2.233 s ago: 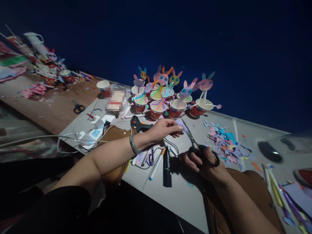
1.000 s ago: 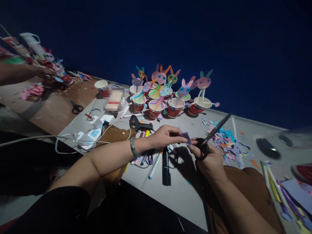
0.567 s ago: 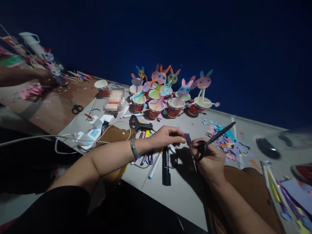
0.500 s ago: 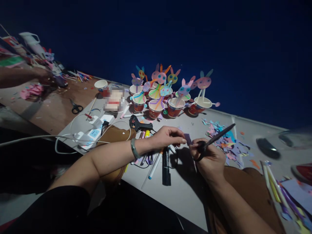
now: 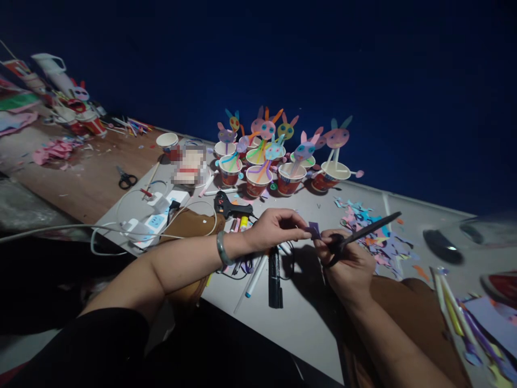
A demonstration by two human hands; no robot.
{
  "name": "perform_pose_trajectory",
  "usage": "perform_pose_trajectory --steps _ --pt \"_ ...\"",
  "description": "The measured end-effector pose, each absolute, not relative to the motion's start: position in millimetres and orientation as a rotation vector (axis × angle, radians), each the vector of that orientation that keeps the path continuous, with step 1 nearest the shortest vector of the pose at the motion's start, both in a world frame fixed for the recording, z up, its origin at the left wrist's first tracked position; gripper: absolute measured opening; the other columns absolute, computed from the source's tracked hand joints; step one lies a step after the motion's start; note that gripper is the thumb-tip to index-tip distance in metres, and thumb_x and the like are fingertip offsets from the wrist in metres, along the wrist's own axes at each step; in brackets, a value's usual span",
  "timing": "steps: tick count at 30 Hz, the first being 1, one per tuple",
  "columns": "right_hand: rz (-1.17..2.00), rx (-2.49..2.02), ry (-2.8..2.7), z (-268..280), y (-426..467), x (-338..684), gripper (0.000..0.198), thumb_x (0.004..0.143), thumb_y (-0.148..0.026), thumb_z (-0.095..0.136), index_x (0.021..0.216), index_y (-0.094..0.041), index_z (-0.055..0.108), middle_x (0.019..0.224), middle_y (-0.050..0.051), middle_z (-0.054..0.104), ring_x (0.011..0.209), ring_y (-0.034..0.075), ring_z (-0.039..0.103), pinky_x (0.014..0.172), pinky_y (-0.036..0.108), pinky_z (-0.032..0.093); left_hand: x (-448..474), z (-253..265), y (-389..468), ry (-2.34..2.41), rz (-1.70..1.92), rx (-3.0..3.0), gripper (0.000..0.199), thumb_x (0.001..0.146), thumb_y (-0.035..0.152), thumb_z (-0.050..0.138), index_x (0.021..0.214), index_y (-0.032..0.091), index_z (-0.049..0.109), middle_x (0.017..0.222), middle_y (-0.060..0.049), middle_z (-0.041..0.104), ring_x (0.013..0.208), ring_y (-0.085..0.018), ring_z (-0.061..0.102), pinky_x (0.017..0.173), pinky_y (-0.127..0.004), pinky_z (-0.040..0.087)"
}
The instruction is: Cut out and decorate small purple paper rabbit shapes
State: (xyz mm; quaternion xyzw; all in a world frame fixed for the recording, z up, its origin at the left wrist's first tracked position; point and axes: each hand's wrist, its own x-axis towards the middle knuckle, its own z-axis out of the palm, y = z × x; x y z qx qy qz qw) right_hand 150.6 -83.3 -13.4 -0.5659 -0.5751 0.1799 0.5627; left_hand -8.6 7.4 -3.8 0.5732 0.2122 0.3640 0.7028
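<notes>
My left hand [image 5: 278,227], a bangle on its wrist, pinches the edge of a small piece of purple paper [image 5: 314,230]. My right hand [image 5: 349,264] has a pair of black scissors [image 5: 363,229] in its grip, the blades pointing up and to the right, away from the paper. The right thumb and fingertips also touch the paper's right side. Both hands are close together above the table's front part. Beneath them lie a black marker [image 5: 275,277] and a white pen with a blue end [image 5: 256,276].
Several paper cups [image 5: 259,180] holding rabbit-faced paper figures stand along the back. A black glue gun [image 5: 232,205] lies before them. Coloured paper scraps [image 5: 375,231] spread at right. A power strip [image 5: 155,221] with trailing cables sits left, near another pair of scissors [image 5: 127,178].
The scissors' blades have swung slightly right and lower, and the purple paper has tilted between my fingers. At far left, another person's arm has left the view.
</notes>
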Motion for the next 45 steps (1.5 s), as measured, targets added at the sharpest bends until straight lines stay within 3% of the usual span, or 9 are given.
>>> perform_pose_trajectory --steps 10,20,26,32,38,45 --pt "0.315 -1.285 -1.375 -11.0 -81.3 148.7 0.01 0.08 -0.026 0.069 0.075 -0.023 0.061 0.073 0.0 0.059 0.063 0.014 0.055 0.057 0.029 0.043 -10.2 -5.4 8.3 0.351 0.961 1.509 0.024 0.073 0.034 0.077 0.078 0.011 0.071 0.082 -0.006 0.067 0.077 -0.01 0.061 0.068 -0.023 0.046" --pt "0.543 -1.309 -1.37 -13.1 -82.8 152.5 0.014 0.078 -0.028 0.073 0.073 -0.022 0.061 0.072 -0.001 0.059 0.063 0.014 0.054 0.056 0.026 0.042 -8.6 -3.9 5.6 0.433 0.674 1.114 0.047 0.06 0.04 0.085 0.091 0.011 0.065 0.076 0.0 0.064 0.066 -0.007 0.059 0.067 -0.025 0.048" --pt "0.711 -1.357 -1.257 -15.3 -78.0 156.8 0.024 0.073 -0.038 0.079 0.069 -0.021 0.062 0.073 0.0 0.062 0.064 0.014 0.056 0.059 0.025 0.045 -10.4 -1.5 5.7 0.422 0.632 1.138 0.04 0.066 0.043 0.08 0.084 0.011 0.063 0.072 0.001 0.061 0.058 -0.007 0.057 0.061 -0.024 0.045" --pt "0.843 -1.377 -1.262 -13.7 -77.8 158.0 0.025 0.067 -0.036 0.083 0.067 -0.021 0.063 0.07 0.0 0.062 0.063 0.013 0.055 0.058 0.025 0.044 -11.2 -1.4 9.6 0.432 0.635 1.194 0.036 0.067 0.038 0.079 0.085 0.011 0.062 0.07 0.001 0.061 0.059 -0.007 0.056 0.062 -0.024 0.045" --pt "0.769 -1.345 -1.107 -23.2 -75.0 163.7 0.025 0.071 -0.038 0.077 0.063 -0.02 0.062 0.077 0.002 0.063 0.07 0.015 0.055 0.063 0.026 0.043 -8.6 -4.8 11.2 0.529 0.575 1.235 0.03 0.064 0.03 0.079 0.077 0.011 0.06 0.062 0.004 0.058 0.055 -0.006 0.053 0.057 -0.022 0.04" --pt "0.759 -1.444 -1.161 -18.7 -74.3 162.6 0.016 0.069 -0.032 0.074 0.067 -0.021 0.064 0.076 0.002 0.065 0.069 0.015 0.057 0.064 0.027 0.046 -8.8 -6.6 11.5 0.538 0.379 1.373 0.017 0.066 0.019 0.077 0.073 0.011 0.064 0.064 0.003 0.061 0.06 -0.005 0.051 0.064 -0.022 0.041"
